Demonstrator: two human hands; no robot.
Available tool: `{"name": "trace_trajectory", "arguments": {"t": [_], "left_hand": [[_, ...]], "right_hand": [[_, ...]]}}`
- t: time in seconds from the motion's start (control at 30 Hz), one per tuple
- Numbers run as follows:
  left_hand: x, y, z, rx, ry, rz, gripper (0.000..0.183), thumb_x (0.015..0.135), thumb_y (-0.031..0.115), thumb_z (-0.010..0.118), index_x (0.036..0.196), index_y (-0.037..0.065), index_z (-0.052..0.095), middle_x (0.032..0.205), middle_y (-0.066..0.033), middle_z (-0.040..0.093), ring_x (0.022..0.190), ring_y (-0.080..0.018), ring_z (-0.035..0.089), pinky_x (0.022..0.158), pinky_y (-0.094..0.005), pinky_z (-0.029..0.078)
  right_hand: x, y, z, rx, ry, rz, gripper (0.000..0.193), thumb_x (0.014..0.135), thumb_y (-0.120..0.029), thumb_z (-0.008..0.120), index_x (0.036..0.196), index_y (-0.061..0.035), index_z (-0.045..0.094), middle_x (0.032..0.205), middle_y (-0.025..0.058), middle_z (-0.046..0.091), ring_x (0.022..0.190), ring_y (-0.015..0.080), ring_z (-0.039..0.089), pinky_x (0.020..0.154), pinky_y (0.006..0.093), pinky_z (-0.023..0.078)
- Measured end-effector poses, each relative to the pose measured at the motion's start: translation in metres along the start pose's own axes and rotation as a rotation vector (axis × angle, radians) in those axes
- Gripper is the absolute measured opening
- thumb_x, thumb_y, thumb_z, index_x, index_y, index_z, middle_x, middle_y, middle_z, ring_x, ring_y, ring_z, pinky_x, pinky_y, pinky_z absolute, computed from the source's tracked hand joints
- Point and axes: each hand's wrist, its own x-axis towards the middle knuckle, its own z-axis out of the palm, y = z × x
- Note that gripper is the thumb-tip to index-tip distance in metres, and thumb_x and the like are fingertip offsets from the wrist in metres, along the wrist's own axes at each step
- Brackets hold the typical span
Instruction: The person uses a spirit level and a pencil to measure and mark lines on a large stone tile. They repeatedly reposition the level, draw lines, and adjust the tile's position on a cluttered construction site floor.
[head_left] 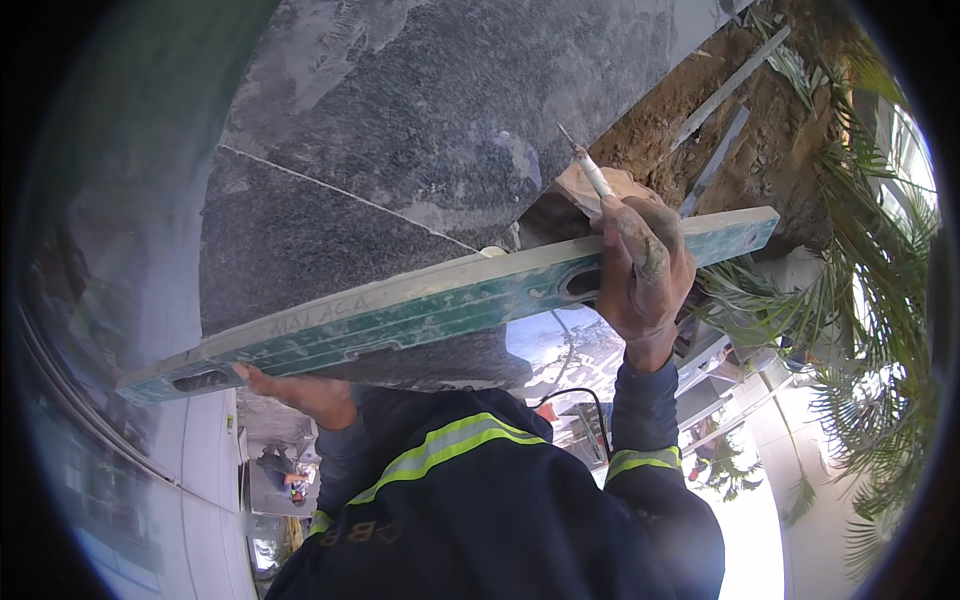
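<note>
A long green level (450, 308) with worn paint and oval hand slots lies slantwise across the view, its right end higher. My left hand (305, 395) is closed on it beside the left slot; part of the fingers is hidden behind it. Near the right slot, my right hand (648, 270) wraps over the top edge. Between its thumb and fingers a white pen-like tool (592, 172) with a thin dark tip points up and away. Beyond the level spreads a dusty grey slab surface (390, 130), crossed by a thin pale line (340, 192).
Bare brown soil (650, 130) borders the slab at the far right, with metal strips (718, 150) lying on it. Palm fronds (850, 300) hang along the right. A pale wall with glass (120, 330) runs down the left. Other people show small at the lower left.
</note>
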Motion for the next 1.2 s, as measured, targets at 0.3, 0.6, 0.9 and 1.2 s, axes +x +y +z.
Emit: {"name": "trace_trajectory", "arguments": {"t": [0.3,0.6,0.9,1.2], "left_hand": [[0.022,0.048,0.006,-0.499,0.162,-0.521,0.079,0.101,0.064,0.039,0.163,0.019,0.020,0.157,-0.0128,0.031,0.146,-0.0323,0.035,0.118,-0.0495,0.040],[0.027,0.047,0.006,-0.885,0.328,-0.907,0.080,0.097,0.065,0.050,0.161,0.024,0.025,0.151,-0.0130,0.036,0.144,-0.0344,0.038,0.116,-0.0546,0.042],[0.025,0.046,0.006,-0.875,0.335,-0.884,0.077,0.095,0.064,0.054,0.158,0.026,0.030,0.149,-0.0127,0.038,0.143,-0.0351,0.039,0.114,-0.0586,0.043],[0.021,0.037,0.003,-0.870,0.309,-0.885,0.078,0.094,0.064,0.052,0.159,0.030,0.028,0.150,-0.0117,0.037,0.145,-0.0340,0.037,0.115,-0.0567,0.045]], "right_hand": [[0.005,-0.002,0.002,-0.001,-0.039,-0.050,0.064,0.067,0.007,0.077,0.129,-0.0074,0.069,0.102,0.0098,0.068,0.087,0.0256,0.068,0.070,0.0381,0.052],[0.005,-0.001,0.003,0.033,-0.030,-0.060,0.063,0.068,0.008,0.075,0.129,-0.0077,0.069,0.101,0.0106,0.068,0.088,0.0277,0.068,0.071,0.0386,0.053],[0.010,-0.002,0.001,0.030,-0.079,-0.050,0.062,0.068,0.008,0.073,0.128,-0.0076,0.070,0.101,0.0114,0.068,0.085,0.0282,0.069,0.069,0.0396,0.054],[0.009,-0.002,-0.001,0.035,-0.094,-0.056,0.063,0.065,0.008,0.072,0.127,-0.0065,0.070,0.099,0.0110,0.067,0.083,0.0285,0.068,0.066,0.0393,0.052]]}}
